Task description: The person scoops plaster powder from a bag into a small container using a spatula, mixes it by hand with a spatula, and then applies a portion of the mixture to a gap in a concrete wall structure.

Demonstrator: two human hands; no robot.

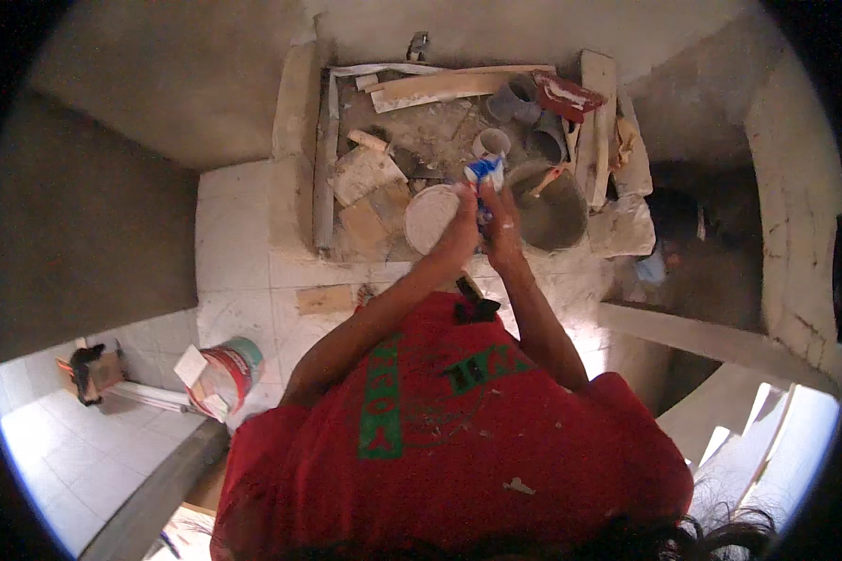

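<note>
A crumpled blue-and-white packet of thin, flexible material (485,169) is held up in front of the body, above the near part of a raw grey masonry enclosure (293,201). It is gripped between the left hand (462,222) and the right hand (501,224), which are brought close together with the fingers closed about it; how each finger is placed cannot be told. More blue is seen lower down between the palms.

Just to the left of the hands, a round container filled with pale, pinkish-grey material (430,221) is partly covered by the left hand. To the right, a wide, dark grey round tub (557,222) is seen, with a pale-handled brush (544,181) leaned at its rim. Beyond the packet, a small whitish round cup (491,142) is set near dark grey cylindrical buckets (511,99). A dark red, pale-smeared flat tool (568,96) is rested beside them. Farther left, dusty flat board pieces (369,175) are strewn, and long pale wooden strips (449,88) are laid along the far side.
</note>
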